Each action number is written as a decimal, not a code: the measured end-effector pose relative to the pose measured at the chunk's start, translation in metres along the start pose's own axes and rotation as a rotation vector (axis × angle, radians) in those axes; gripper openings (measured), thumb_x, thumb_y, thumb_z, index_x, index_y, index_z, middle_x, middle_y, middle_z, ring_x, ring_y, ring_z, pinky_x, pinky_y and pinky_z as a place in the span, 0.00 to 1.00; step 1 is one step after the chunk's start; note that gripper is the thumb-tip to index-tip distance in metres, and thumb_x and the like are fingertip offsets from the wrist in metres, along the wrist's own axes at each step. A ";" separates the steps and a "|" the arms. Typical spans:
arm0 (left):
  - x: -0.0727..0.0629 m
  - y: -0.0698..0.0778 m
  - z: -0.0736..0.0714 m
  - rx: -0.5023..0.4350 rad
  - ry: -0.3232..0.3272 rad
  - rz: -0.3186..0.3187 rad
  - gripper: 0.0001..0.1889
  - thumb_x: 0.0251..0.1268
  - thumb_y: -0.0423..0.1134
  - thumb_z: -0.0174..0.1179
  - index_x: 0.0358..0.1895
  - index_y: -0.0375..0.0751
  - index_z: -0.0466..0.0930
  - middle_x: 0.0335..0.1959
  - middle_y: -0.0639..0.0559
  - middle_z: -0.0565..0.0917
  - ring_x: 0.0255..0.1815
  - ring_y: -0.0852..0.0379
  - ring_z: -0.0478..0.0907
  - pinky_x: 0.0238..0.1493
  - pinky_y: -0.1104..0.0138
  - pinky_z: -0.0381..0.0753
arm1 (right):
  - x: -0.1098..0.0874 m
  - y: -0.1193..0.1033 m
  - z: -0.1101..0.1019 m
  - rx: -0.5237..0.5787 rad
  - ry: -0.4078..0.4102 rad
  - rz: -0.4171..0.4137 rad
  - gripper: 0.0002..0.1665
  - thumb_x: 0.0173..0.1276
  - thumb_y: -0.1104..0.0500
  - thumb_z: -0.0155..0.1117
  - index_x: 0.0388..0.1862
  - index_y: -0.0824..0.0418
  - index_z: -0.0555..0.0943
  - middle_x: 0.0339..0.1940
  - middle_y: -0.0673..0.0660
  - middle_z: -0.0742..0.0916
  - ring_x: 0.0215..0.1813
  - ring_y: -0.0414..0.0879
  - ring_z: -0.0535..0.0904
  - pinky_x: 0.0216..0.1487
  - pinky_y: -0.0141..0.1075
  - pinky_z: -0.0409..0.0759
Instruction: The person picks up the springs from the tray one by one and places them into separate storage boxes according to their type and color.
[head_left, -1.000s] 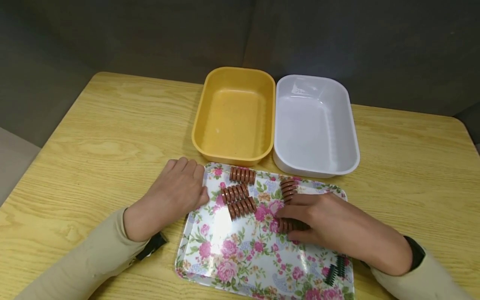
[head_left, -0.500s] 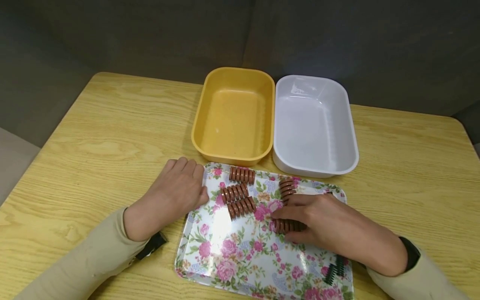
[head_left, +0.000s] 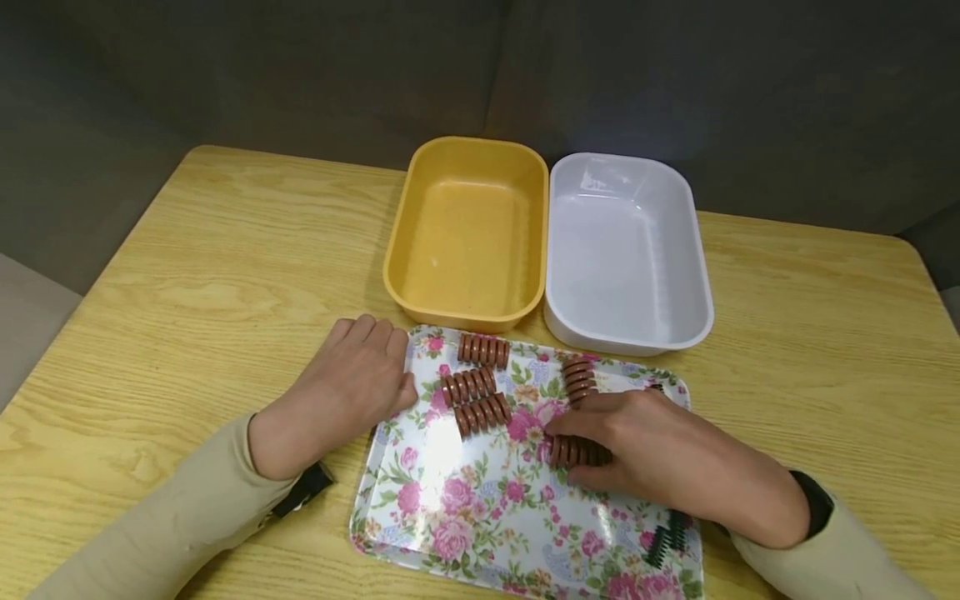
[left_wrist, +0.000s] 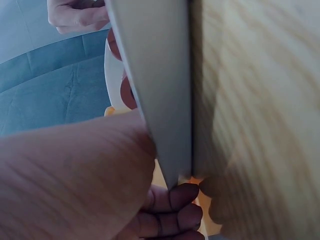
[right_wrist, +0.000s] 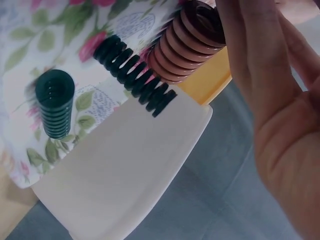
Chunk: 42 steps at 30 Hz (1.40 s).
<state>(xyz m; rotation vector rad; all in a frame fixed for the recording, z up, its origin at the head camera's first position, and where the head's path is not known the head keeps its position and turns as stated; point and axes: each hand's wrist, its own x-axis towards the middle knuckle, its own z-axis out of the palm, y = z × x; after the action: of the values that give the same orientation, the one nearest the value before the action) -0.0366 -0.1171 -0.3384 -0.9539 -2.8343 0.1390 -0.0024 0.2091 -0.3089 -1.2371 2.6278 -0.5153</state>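
Note:
My left hand (head_left: 335, 398) grips the left edge of the flowered tray (head_left: 397, 517); its curled fingers (left_wrist: 182, 220) show at the tray's edge in the left wrist view. Over the tray's right half, my right hand (head_left: 645, 446) pinches a brown coil spring (head_left: 573, 451) between thumb and fingers. The hand covers that spring's right end. Just beyond the fingers lies another brown spring (head_left: 578, 379), partly covered. Three more brown springs, including the topmost one (head_left: 483, 351), are grouped at the tray's upper left.
Behind the tray stand a yellow bin (head_left: 468, 242) and a white bin (head_left: 626, 258), side by side. Small dark green springs (head_left: 663, 542) lie at the tray's lower right. The right wrist view shows a green spring (right_wrist: 134, 75) near the white bin.
The right hand and the brown spring between its fingers have shifted slightly left. My left hand has stayed at the tray's edge.

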 end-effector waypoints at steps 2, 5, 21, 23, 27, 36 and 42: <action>0.000 0.000 0.000 0.001 0.000 0.000 0.13 0.65 0.44 0.55 0.30 0.40 0.65 0.26 0.50 0.65 0.31 0.52 0.61 0.40 0.60 0.66 | 0.000 0.001 -0.001 0.025 -0.010 0.014 0.21 0.58 0.52 0.80 0.52 0.48 0.87 0.44 0.45 0.90 0.40 0.35 0.86 0.38 0.33 0.83; 0.000 0.000 -0.001 -0.005 -0.022 -0.004 0.13 0.66 0.44 0.55 0.30 0.40 0.65 0.26 0.50 0.65 0.32 0.52 0.61 0.40 0.60 0.66 | 0.000 0.002 -0.003 0.051 -0.032 0.034 0.21 0.59 0.53 0.80 0.52 0.48 0.87 0.45 0.44 0.90 0.42 0.35 0.86 0.39 0.33 0.83; 0.000 0.000 -0.001 -0.007 -0.010 0.000 0.13 0.66 0.44 0.55 0.30 0.40 0.65 0.26 0.50 0.65 0.31 0.52 0.61 0.40 0.60 0.66 | -0.002 0.005 -0.021 0.308 -0.033 0.080 0.19 0.63 0.53 0.77 0.53 0.45 0.86 0.44 0.40 0.90 0.38 0.26 0.82 0.36 0.28 0.83; 0.000 0.000 -0.001 -0.006 -0.007 0.000 0.13 0.66 0.44 0.55 0.30 0.40 0.64 0.26 0.50 0.65 0.32 0.52 0.61 0.40 0.60 0.66 | -0.002 0.006 -0.023 0.354 -0.020 0.082 0.19 0.63 0.51 0.77 0.53 0.45 0.86 0.43 0.40 0.90 0.39 0.27 0.84 0.35 0.28 0.84; 0.000 0.000 0.000 -0.005 -0.002 0.002 0.13 0.65 0.44 0.55 0.30 0.40 0.64 0.26 0.50 0.65 0.31 0.52 0.61 0.39 0.60 0.66 | -0.003 0.007 -0.025 0.441 0.006 0.095 0.19 0.64 0.49 0.76 0.53 0.45 0.86 0.42 0.41 0.90 0.40 0.30 0.86 0.34 0.29 0.85; -0.003 0.001 0.001 0.001 0.028 0.009 0.13 0.65 0.44 0.56 0.29 0.41 0.64 0.26 0.51 0.64 0.31 0.52 0.60 0.38 0.61 0.65 | -0.004 0.009 -0.028 0.555 0.113 0.174 0.21 0.60 0.58 0.79 0.52 0.48 0.86 0.40 0.43 0.90 0.39 0.33 0.87 0.35 0.33 0.87; -0.002 0.000 0.003 0.015 0.075 0.025 0.13 0.64 0.43 0.57 0.29 0.41 0.64 0.25 0.51 0.63 0.30 0.53 0.59 0.38 0.61 0.65 | -0.006 0.009 -0.029 0.656 0.185 0.207 0.23 0.59 0.63 0.79 0.54 0.53 0.86 0.40 0.48 0.91 0.41 0.38 0.87 0.35 0.35 0.88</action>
<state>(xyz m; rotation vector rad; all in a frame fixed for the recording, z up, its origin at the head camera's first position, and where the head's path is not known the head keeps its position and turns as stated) -0.0352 -0.1185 -0.3418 -0.9712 -2.7503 0.1247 -0.0146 0.2256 -0.2855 -0.7274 2.3596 -1.3582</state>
